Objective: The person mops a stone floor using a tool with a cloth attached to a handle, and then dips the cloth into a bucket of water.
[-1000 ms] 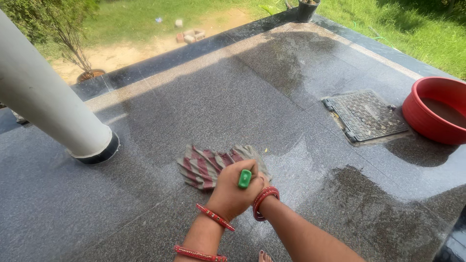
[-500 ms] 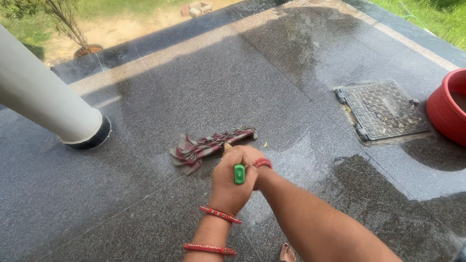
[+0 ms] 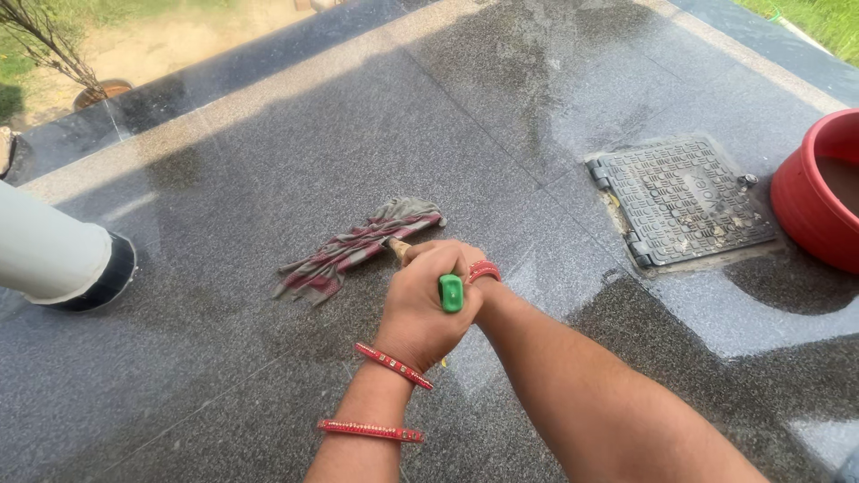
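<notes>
1. The left hand [image 3: 419, 309] is closed around a mop stick; its fingers are wrapped fully, and only the green cap [image 3: 451, 292] of the stick shows above the fist.
2. The right hand [image 3: 452, 255] is mostly hidden behind the left one. It seems to grip the same stick lower down, but I cannot tell how tight.
3. A short wooden piece of the stick [image 3: 398, 248] comes out beyond the hands; the rest is covered.
4. The striped cloth [image 3: 353, 248] lies on the wet floor [image 3: 268, 161], touching the stick's end, just beyond the hands.
5. The drain cover [image 3: 680, 199] is set in the floor at the right. The red tub [image 3: 810, 201] and the white pillar [image 3: 54, 259] are cut off by the frame edges.
6. Compared with half a second ago, the cloth lies more stretched out and slanted, and less of the pillar is visible.
</notes>
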